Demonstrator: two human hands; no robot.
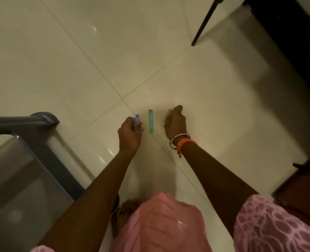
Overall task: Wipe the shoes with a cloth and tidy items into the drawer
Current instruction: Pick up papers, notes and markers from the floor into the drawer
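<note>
A grey drawer [23, 160] stands open at the near left, contents blurred. The left hand [130, 135] pinches a blue stick [137, 119]; a teal stick [151, 120] lies on the floor [78, 60]; the right hand [175, 122] curls over something yellow [170, 111].

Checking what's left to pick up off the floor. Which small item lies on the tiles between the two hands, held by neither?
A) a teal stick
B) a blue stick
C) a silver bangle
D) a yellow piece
A: the teal stick lies flat on the floor, apart from both hands; the left hand grips the blue stick, and the right hand is closed over the yellow piece.
</note>
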